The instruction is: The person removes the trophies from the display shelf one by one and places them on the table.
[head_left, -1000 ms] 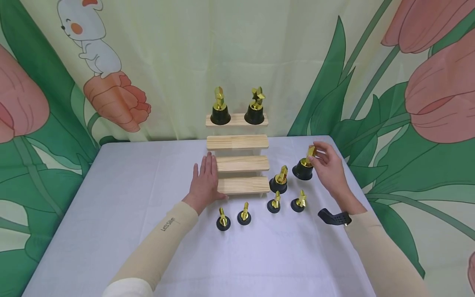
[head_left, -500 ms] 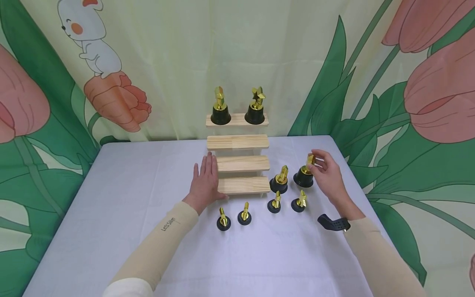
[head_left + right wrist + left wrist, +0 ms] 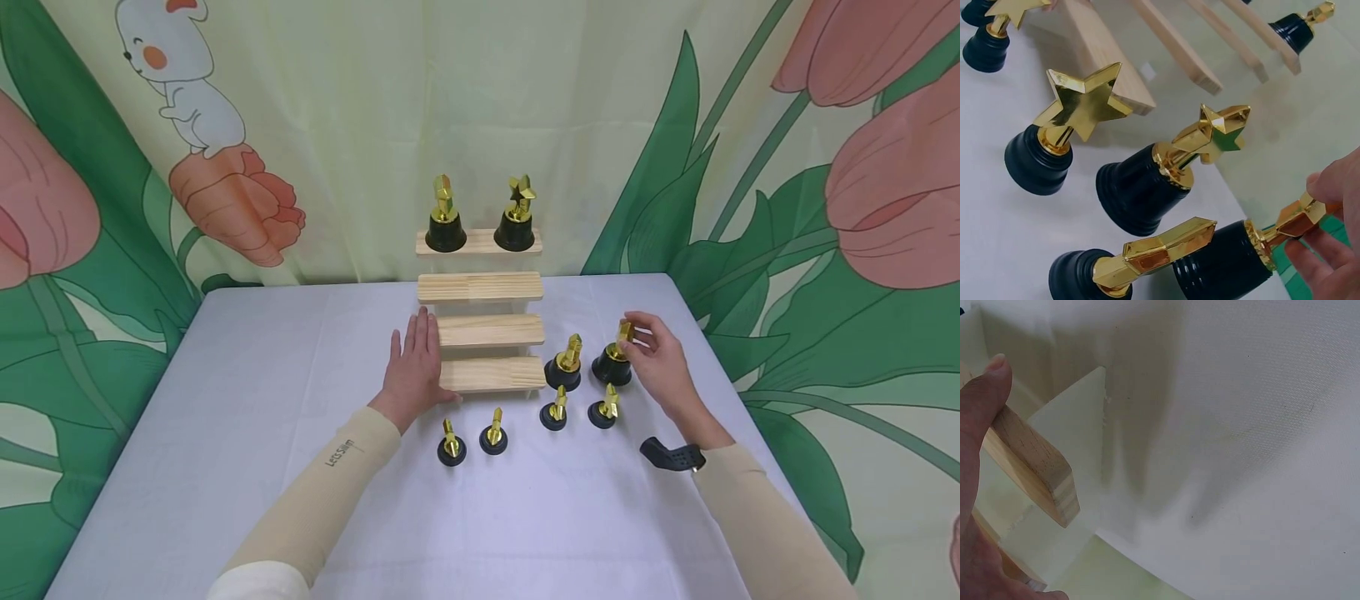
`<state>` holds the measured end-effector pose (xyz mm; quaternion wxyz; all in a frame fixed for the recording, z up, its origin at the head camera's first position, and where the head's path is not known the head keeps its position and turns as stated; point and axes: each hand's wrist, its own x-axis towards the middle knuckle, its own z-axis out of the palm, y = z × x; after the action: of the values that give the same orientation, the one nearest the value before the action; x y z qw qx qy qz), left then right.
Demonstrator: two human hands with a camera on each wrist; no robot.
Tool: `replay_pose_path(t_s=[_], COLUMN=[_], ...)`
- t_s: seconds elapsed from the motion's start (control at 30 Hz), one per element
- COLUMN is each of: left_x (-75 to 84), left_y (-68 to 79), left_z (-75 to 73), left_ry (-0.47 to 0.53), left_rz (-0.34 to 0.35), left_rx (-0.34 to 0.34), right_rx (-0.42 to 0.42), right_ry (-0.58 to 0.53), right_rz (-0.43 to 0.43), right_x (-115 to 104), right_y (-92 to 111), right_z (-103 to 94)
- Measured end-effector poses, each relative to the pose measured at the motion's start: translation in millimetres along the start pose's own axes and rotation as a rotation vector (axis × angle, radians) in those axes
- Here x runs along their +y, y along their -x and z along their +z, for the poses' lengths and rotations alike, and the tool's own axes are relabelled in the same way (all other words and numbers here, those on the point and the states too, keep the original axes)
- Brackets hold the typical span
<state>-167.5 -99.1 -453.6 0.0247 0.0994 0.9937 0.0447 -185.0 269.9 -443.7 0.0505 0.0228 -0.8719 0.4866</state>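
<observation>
My right hand (image 3: 663,362) pinches the gold star at the top of a large trophy (image 3: 611,369) with a black base, right of the wooden tiered stand (image 3: 491,375). In the right wrist view, thumb and fingertips meet on the star of that trophy (image 3: 1225,262), which stands upright close behind a smaller trophy (image 3: 1154,253). My left hand (image 3: 411,367) lies along the stand's left side with straight fingers, thumb toward the lowest shelf. A shelf end (image 3: 1041,462) shows beside that hand in the left wrist view. Another large trophy (image 3: 562,372) stands by the stand's right end.
Two large star trophies, one on the left (image 3: 446,229) and one on the right (image 3: 514,229), stand on the top shelf. Several small trophies, including a left one (image 3: 452,450) and a right one (image 3: 602,414), are in front on the white tablecloth (image 3: 300,500). A printed curtain hangs behind.
My right hand has brought the held trophy down and nearer the table's front, beside the other large trophy. My left hand has stayed against the stand.
</observation>
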Motion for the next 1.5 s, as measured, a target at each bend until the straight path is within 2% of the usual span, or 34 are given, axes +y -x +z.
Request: replay_pose_path(t_s=[0.47,0.9,1.5], left_x=[0.9,1.0,0.4], left_y=[0.4,0.3,-0.1], left_z=[-2.6,-1.7,-1.7], left_ry=[-0.003,-0.009,-0.011], left_rz=[-0.008,-0.01,-0.004], left_rx=[-0.022,-0.029,-0.023], right_rx=[-0.048,-0.046,-0.031], right_ry=[-0.003,0.008,0.052], right_rz=[0.042,0.066,-0.008], right_x=[5.5,6.4,7.5], right_y=[5.3,8.8,6.1], right_z=[3.1,3.9,-0.5])
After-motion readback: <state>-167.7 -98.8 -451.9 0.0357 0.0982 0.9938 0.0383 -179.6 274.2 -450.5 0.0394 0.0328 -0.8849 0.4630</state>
